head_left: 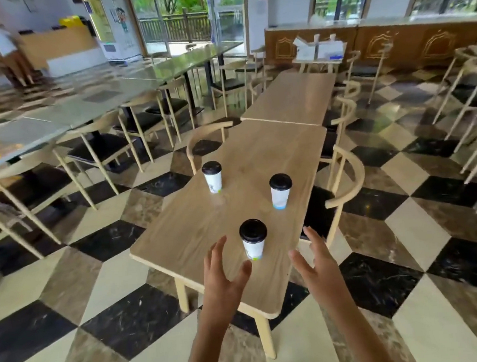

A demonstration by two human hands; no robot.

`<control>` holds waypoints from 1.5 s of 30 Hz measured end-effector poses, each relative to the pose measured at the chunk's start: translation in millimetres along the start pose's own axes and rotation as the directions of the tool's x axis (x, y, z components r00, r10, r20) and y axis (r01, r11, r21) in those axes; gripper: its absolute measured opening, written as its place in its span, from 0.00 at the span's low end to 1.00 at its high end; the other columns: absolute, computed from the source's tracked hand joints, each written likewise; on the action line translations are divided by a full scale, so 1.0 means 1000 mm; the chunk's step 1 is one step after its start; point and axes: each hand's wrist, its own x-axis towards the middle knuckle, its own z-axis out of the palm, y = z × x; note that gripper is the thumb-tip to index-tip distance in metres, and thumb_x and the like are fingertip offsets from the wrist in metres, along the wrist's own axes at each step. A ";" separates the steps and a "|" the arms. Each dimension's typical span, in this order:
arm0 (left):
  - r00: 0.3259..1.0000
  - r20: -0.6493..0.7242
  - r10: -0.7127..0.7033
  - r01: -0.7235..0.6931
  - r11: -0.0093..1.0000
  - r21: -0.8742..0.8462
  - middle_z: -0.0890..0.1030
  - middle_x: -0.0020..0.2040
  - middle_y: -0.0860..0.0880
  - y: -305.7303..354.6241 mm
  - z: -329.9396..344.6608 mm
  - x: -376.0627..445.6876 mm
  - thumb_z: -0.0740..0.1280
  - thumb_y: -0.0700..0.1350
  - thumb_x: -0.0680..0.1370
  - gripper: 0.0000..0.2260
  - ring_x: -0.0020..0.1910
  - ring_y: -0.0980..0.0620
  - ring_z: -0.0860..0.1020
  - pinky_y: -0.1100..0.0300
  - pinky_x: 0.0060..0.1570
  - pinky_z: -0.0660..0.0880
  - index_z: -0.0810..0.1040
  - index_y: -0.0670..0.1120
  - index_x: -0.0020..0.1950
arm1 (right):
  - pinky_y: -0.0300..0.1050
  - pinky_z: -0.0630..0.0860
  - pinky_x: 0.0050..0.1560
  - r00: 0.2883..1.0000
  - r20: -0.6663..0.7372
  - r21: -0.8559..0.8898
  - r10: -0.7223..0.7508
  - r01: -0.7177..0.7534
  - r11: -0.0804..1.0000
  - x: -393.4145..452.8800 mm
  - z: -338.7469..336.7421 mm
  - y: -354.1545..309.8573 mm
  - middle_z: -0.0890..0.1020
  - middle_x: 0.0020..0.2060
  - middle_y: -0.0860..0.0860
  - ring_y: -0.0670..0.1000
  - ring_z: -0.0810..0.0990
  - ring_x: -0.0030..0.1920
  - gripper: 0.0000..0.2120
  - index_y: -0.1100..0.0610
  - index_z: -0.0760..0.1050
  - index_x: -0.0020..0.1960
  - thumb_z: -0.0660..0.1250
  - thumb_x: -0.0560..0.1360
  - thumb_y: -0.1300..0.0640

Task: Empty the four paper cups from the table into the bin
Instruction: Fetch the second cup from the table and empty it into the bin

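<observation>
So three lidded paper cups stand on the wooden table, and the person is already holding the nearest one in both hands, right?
Not quite. The head view shows three lidded cups on the wooden table, but the nearest cup is not held: the left hand and right hand are open on either side, not touching it.

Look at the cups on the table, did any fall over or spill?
No. All three paper cups in view, the nearest, the right one and the far left one, stand upright with black lids on. The wooden table looks dry. Both hands are open and empty.
</observation>
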 end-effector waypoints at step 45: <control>0.841 0.411 -0.352 0.533 0.666 -0.521 0.82 0.62 0.44 -0.044 0.094 0.190 0.77 0.51 0.69 0.25 0.62 0.44 0.82 0.46 0.57 0.80 0.77 0.55 0.65 | 0.50 0.70 0.69 0.937 -0.020 0.098 0.350 -0.346 0.933 0.163 0.045 0.081 0.73 0.70 0.52 0.51 0.72 0.70 0.29 0.52 0.62 0.76 0.64 0.78 0.46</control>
